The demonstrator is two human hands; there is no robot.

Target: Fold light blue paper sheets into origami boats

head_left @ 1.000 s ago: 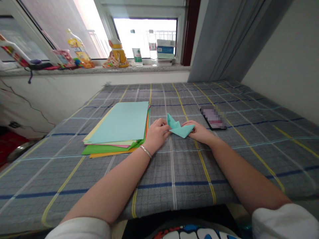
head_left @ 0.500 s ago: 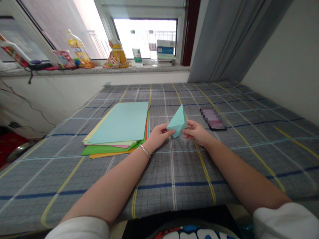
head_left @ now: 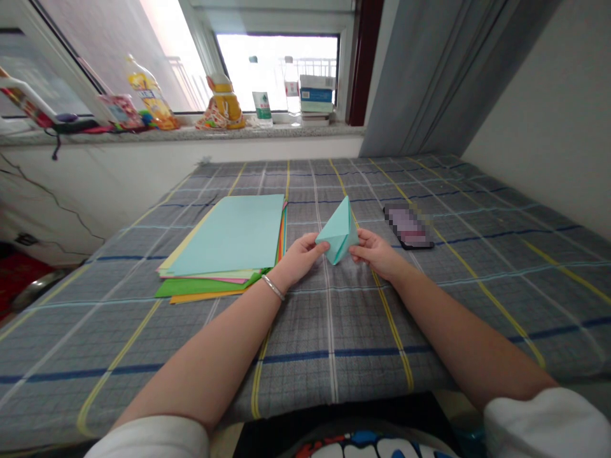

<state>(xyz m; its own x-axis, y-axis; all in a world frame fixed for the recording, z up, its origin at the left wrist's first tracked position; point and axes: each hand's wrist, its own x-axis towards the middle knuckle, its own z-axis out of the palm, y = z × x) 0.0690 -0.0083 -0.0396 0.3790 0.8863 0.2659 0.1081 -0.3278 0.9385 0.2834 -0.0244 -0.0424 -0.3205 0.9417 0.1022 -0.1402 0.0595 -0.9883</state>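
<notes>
Left grip (head_left: 300, 257) pinches paper (head_left: 338, 233), bottles (head_left: 153, 97) beyond

**Daylight pours in from twelve o'clock!**

Glare at the window (head_left: 279, 48) washes out the view outside. Soft, even light covers the checked cloth (head_left: 363, 331), shadows faint; wide-angle distortion bends its stripes near the edges. Three o'clock: the phone (head_left: 408, 228), pixelated!

The only camera is sitting on the person's head, looking forward and down over the checked cloth (head_left: 300, 375) and facing the window (head_left: 277, 73) beyond; it is viewing the left hand (head_left: 302, 259) and right hand (head_left: 376, 252) from fairly near, the window from farther off.
</notes>
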